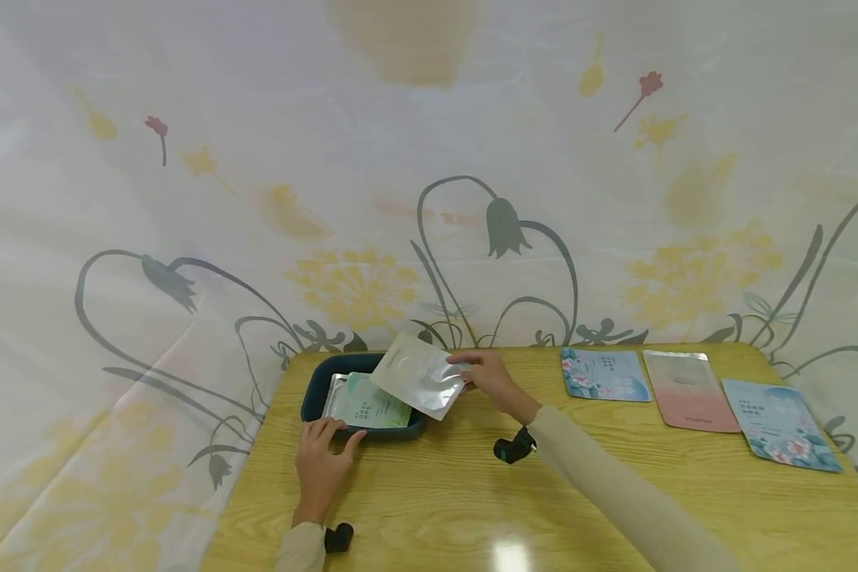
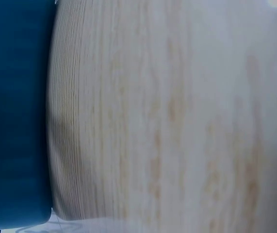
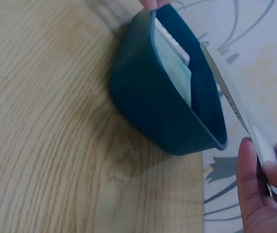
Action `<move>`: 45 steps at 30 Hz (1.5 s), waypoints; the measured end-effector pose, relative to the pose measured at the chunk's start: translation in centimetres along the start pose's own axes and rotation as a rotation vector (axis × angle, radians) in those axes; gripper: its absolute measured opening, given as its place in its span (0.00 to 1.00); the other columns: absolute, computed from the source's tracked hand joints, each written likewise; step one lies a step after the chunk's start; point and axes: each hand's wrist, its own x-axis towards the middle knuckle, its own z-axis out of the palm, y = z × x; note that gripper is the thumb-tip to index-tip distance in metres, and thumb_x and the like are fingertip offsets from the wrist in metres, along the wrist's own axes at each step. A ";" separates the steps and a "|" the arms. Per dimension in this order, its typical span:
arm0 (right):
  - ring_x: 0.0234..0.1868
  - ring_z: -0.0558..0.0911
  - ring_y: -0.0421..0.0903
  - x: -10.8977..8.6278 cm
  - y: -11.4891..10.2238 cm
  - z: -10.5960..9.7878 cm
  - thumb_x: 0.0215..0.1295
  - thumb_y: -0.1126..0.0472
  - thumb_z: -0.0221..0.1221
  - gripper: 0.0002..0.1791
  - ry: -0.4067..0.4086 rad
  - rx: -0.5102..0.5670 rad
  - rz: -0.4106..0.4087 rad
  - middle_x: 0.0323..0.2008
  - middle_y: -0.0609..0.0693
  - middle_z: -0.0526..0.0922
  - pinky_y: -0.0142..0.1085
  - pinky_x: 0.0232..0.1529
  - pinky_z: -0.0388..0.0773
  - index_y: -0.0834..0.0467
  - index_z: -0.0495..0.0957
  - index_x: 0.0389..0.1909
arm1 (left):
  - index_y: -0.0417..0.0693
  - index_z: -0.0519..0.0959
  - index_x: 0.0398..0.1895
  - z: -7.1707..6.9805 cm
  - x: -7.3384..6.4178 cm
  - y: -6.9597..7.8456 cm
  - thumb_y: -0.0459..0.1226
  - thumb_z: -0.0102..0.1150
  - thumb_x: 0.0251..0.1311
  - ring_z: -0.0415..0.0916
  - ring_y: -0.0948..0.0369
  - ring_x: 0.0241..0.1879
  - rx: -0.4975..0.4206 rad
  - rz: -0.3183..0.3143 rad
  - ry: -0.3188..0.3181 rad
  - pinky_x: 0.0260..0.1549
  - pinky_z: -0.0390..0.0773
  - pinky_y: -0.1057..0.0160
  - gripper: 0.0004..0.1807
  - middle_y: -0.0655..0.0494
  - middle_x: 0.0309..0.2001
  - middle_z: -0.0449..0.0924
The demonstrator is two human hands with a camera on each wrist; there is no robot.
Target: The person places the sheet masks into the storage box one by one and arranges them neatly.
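Note:
My right hand pinches a silvery-white sheet mask packet by its right edge, between thumb and fingers. The packet is tilted and overlaps the right part of a dark teal plastic basket. In the right wrist view, the packet shows nearly edge-on beside the basket's rim. Inside the basket lie a light green packet and a silver one partly under it. At the basket's front left corner my left hand grips the rim; the left wrist view shows mostly basket wall and wood.
On the right of the wooden table lie a blue floral packet, a pink one and another blue floral packet. A flower-printed curtain hangs right behind the table's back edge.

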 end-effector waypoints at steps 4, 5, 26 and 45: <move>0.27 0.79 0.46 0.5 0.2 0.9 0.57 0.80 0.51 0.18 -0.024 0.000 -0.009 0.54 0.62 0.76 0.47 0.32 0.80 0.68 0.80 0.47 | 0.44 0.80 0.26 -0.1 0.0 0.0 0.42 0.78 0.37 0.69 0.53 0.36 0.007 -0.007 -0.007 0.30 0.75 0.51 0.17 0.51 0.33 0.78; 0.26 0.78 0.46 0.7 0.2 1.1 0.57 0.80 0.51 0.18 -0.036 -0.002 -0.017 0.54 0.62 0.76 0.46 0.32 0.80 0.68 0.80 0.47 | 0.44 0.80 0.27 -0.2 0.0 0.0 0.42 0.78 0.37 0.69 0.53 0.36 0.007 -0.007 -0.006 0.31 0.75 0.51 0.17 0.51 0.33 0.78; 0.24 0.75 0.44 3.9 0.8 6.4 0.59 0.77 0.46 0.19 -0.209 -0.147 -0.082 0.58 0.61 0.73 0.39 0.28 0.80 0.67 0.79 0.48 | 0.44 0.80 0.26 -0.1 0.4 -0.3 0.42 0.78 0.36 0.70 0.54 0.36 0.009 0.010 0.013 0.29 0.76 0.51 0.18 0.52 0.33 0.78; 0.43 0.77 0.56 3.9 1.7 10.2 0.47 0.83 0.50 0.17 -0.259 -0.816 -0.315 0.38 0.61 0.80 0.44 0.45 0.74 0.71 0.81 0.37 | 0.44 0.80 0.26 0.0 0.1 0.0 0.44 0.77 0.39 0.69 0.55 0.36 -0.018 -0.028 -0.012 0.32 0.74 0.53 0.17 0.54 0.31 0.77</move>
